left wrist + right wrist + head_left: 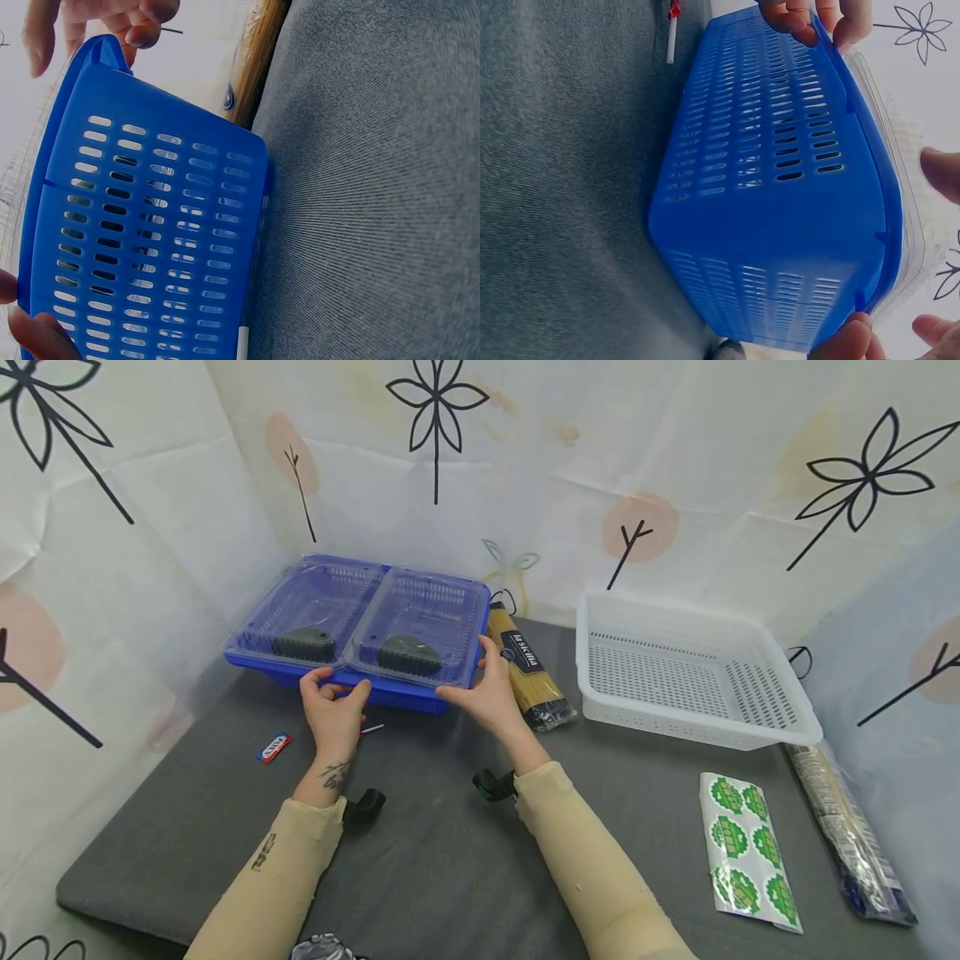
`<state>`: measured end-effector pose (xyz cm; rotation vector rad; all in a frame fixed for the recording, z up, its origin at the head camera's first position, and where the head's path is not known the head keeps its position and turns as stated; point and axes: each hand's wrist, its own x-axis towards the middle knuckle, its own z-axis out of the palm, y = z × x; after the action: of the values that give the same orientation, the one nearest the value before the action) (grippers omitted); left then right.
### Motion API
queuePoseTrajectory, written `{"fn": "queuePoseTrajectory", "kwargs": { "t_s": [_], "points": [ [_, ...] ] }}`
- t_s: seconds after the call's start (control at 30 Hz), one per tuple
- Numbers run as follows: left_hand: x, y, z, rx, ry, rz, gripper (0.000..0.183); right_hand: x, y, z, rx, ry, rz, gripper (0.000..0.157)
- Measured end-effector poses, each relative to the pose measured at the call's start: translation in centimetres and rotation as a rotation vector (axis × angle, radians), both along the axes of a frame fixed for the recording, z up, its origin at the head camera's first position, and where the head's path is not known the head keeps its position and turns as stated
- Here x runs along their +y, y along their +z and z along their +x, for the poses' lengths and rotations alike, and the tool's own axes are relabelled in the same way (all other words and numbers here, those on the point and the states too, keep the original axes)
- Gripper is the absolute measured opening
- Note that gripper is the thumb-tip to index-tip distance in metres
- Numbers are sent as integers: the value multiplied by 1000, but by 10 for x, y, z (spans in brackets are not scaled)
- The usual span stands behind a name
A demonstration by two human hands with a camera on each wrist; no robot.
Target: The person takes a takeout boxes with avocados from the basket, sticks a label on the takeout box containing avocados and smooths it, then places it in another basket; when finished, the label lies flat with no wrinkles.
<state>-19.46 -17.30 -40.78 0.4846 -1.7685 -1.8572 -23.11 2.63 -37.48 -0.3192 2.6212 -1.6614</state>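
Observation:
A blue plastic basket [408, 696] stands on the grey table, its slotted wall facing me. Two clear plastic containers [423, 602] lie side by side across its top, and a dark patch shows in the lower part of each. My left hand [333, 714] pinches the front rim near its middle, fingers curled over the edge. At the front right corner, my right hand [491, 693] holds the rim, with the thumb along the front and fingers up the right side. In the right wrist view, left-hand fingers [799, 22] grip the far rim.
A spaghetti pack [528, 672] lies right of the basket. Further right stands a white perforated basket [693, 677], with a green-and-white sticker sheet [750, 852] and another long pack [851, 835] nearby. A small red-and-blue wrapped sweet [274, 748] and a lollipop stick [372, 729] lie in front.

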Motion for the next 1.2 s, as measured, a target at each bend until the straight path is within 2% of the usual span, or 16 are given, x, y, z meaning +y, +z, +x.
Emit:
{"fn": "queuePoseTrajectory", "kwargs": {
  "t_s": [0.23, 0.5, 0.57, 0.67, 0.93, 1.07, 1.2],
  "points": [
    [1, -3, -1, 7, 3, 2, 49, -5, 5, -6, 24, -6, 127, 107],
    [1, -4, -1, 44, -6, 13, 48, -7, 14, -10, 12, -13, 215, 101],
    [-1, -7, -2, 57, -11, 25, 49, -7, 15, -10, 10, -13, 228, 100],
    [-6, -16, -7, 55, -18, 21, 50, -8, 17, -10, 6, -15, 236, 100],
    [-23, -57, -31, 126, -39, 17, 57, -10, 23, -11, -26, -20, 222, 98],
    [-27, -70, -37, 141, -35, -19, 61, -8, 25, -11, -26, -17, 215, 97],
    [-29, -75, -40, 146, -27, -32, 64, -7, 26, -11, -31, -16, 200, 96]
  ]
}}
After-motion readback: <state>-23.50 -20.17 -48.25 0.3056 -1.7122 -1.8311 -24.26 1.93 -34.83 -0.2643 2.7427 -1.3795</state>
